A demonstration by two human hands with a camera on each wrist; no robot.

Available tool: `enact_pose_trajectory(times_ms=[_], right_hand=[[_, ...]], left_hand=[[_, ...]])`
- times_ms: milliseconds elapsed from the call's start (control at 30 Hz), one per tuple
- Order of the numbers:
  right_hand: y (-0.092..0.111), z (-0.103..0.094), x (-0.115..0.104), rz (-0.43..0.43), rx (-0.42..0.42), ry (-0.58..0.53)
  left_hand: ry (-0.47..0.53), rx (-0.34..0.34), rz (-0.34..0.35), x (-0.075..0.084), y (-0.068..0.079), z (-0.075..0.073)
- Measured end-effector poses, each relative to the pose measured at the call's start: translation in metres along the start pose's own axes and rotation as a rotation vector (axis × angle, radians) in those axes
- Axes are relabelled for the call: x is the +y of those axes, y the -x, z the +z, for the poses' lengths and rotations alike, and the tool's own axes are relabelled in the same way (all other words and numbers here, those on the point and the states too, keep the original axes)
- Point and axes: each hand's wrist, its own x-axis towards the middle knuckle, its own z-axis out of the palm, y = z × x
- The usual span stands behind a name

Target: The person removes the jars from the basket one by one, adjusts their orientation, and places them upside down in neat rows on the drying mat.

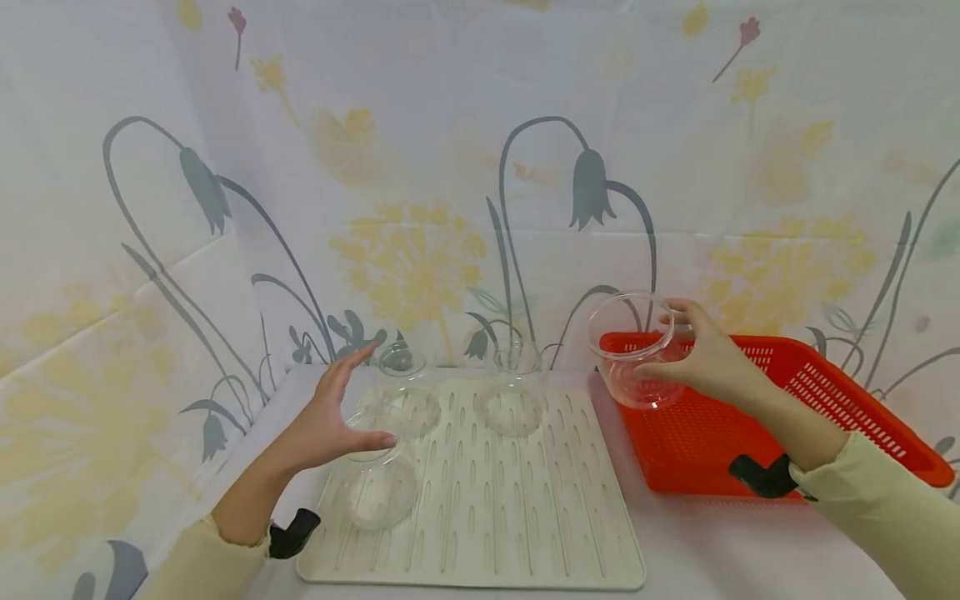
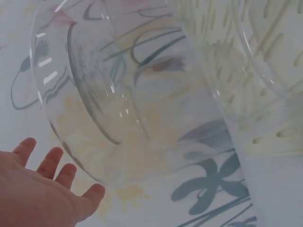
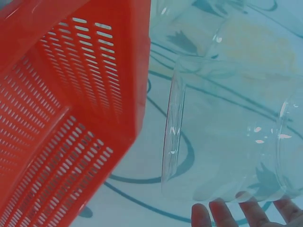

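My right hand (image 1: 708,354) grips a clear plastic container (image 1: 637,379) by its side, rim upward, over the near-left part of a red basket (image 1: 652,479). In the right wrist view its fingertips (image 3: 255,213) lie along the clear wall. My left hand (image 1: 322,429) has its fingers spread beside a second clear container (image 1: 381,500) at the left of the pale ridged mat (image 1: 562,533); the thumb overlaps its rim in the head view. The left wrist view shows those fingers (image 2: 49,163) straight, near the rim of a clear container (image 2: 142,104).
Two more clear containers stand toward the back of the mat, one on the left (image 1: 408,404) and one near the middle (image 1: 512,408). Behind the white table (image 1: 705,550) hangs a flower-printed cloth (image 1: 450,150). The basket has slotted walls.
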Motion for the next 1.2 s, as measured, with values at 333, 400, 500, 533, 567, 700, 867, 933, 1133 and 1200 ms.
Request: enact_pose_trajectory(times_ms=[333,400,500,533,567,700,867,933,1133,1200], right_hand=[[0.001,0.008,-0.012,-0.054,-0.019,0.018],[0.001,0.010,-0.014,-0.072,-0.019,0.017],[0.001,0.013,-0.016,-0.091,-0.024,0.017],[0.002,0.013,-0.017,-0.099,-0.026,0.021],[0.002,0.014,-0.018,-0.102,-0.028,0.025],[0.004,0.018,-0.022,-0.115,-0.030,0.049],[0.005,0.022,-0.025,-0.130,-0.039,0.048],[0.005,0.024,-0.026,-0.133,-0.042,0.044],[0.005,0.028,-0.029,-0.149,-0.038,0.049],[0.005,0.029,-0.030,-0.168,-0.036,0.053]], left_hand=[[0.025,0.008,0.014,0.014,-0.013,0.010],[0.036,0.005,0.020,0.017,-0.014,0.012],[0.055,0.003,0.029,0.022,-0.017,0.015],[0.059,0.002,0.029,0.023,-0.018,0.016],[0.062,0.000,0.031,0.024,-0.019,0.017],[0.075,-0.006,0.034,0.031,-0.023,0.022],[0.087,-0.005,0.043,0.037,-0.027,0.029],[0.090,-0.004,0.052,0.040,-0.029,0.032],[0.113,-0.010,0.086,0.047,-0.036,0.040],[0.120,-0.015,0.092,0.048,-0.038,0.044]])
